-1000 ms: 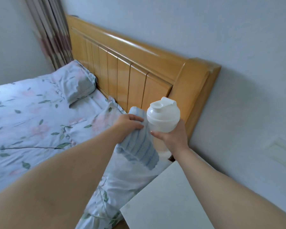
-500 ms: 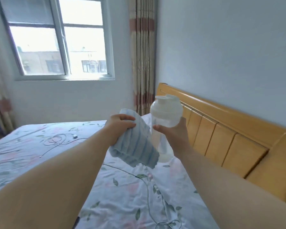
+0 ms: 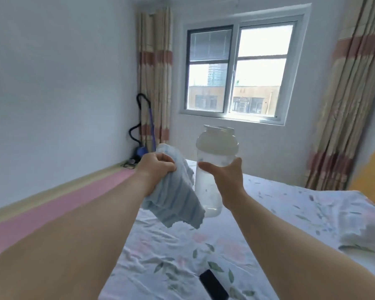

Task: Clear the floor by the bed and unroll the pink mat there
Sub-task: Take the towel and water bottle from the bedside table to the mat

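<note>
Head view: both hands raised over bed [image 3: 268, 213], each holding an item.
Left hand [image 3: 158, 167] clenched on blue towel [image 3: 175, 198]; right hand [image 3: 227, 182] wrapped around clear bottle [image 3: 212, 161]. Pink mat [image 3: 52, 204] flat on floor alongside bed, left.

The pink mat [image 3: 59, 204] is lying flat and rolled out on the floor [image 3: 89, 180], a long strip running along the wall next to the bed [image 3: 268, 213]. It is sitting low and off to the left of the left hand's fingers [image 3: 167, 163], not touching them.
</note>
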Demonstrator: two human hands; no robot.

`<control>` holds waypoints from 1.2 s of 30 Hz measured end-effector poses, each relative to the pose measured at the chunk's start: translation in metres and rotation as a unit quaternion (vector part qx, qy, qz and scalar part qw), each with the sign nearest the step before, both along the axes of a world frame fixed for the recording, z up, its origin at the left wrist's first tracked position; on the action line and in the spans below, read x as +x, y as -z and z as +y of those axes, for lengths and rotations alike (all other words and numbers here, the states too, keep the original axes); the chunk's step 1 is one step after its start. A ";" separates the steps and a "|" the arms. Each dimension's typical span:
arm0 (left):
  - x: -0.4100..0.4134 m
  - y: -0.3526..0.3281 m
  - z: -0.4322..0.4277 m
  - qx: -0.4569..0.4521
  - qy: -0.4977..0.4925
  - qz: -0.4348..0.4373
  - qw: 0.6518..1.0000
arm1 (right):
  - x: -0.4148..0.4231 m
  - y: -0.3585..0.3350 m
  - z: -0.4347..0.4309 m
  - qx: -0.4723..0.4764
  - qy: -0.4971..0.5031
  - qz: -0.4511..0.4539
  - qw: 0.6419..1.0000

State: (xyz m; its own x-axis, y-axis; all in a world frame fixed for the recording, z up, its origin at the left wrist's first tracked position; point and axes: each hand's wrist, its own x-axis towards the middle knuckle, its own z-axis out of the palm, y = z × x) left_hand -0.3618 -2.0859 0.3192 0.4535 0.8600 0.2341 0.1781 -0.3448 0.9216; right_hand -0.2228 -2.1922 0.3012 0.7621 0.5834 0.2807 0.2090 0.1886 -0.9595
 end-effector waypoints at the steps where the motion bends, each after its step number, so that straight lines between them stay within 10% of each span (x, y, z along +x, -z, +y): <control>1: -0.016 0.005 0.017 -0.007 -0.028 0.003 1.000 | -0.013 0.000 0.022 0.001 -0.020 0.003 1.000; 20: -0.233 0.041 0.347 -0.028 -0.325 0.006 0.945 | -0.196 0.034 0.450 -0.024 -0.340 0.033 0.939; 36: -0.423 0.083 0.673 -0.076 -0.350 0.067 0.931 | -0.389 0.081 0.780 -0.073 -0.343 0.051 0.935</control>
State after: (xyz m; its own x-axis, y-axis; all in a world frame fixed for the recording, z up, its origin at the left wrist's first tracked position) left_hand -0.7844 -1.4130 0.2359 -0.2139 0.9746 0.0661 0.4271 0.0324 0.9036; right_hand -0.6115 -1.4119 0.2204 0.2129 0.9713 0.1063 -0.0078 0.1104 -0.9939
